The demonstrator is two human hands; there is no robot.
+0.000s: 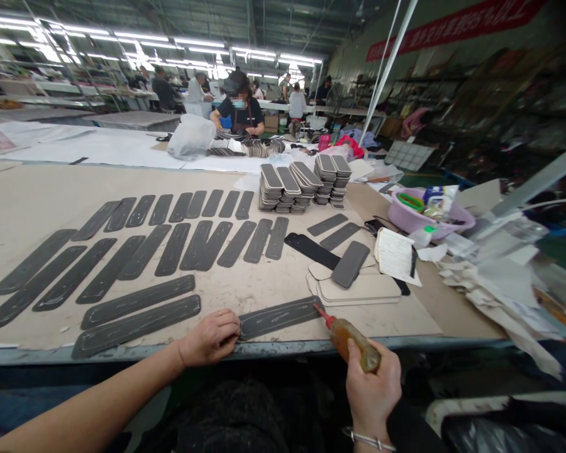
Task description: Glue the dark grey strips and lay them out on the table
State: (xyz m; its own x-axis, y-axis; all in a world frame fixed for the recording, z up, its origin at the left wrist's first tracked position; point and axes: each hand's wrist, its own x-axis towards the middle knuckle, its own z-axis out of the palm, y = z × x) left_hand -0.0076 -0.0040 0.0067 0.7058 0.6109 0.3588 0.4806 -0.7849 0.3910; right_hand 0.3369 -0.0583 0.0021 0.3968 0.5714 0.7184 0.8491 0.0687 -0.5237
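A long grey strip with rounded corners (278, 319) lies near the front edge of the table, with shiny lines of glue on its face. My left hand (212, 336) is closed on the strip's left end, fingers curled at its edge. In my right hand (375, 380) is a squeeze bottle of amber glue (346, 336), tilted, its red nozzle at the strip's right end. Left of my left hand lie two more glue-lined strips (139, 321), one behind the other. Behind them, similar grey strips (200, 245) are spread in rows.
Stacks of pale-edged pieces (292, 185) stand at the back. To the right are cream panels (358, 288), a loose grey piece (351, 264), a notebook (396, 255) and a purple basin (400, 214). A co-worker (240, 107) sits across the table beside a plastic bag (192, 136).
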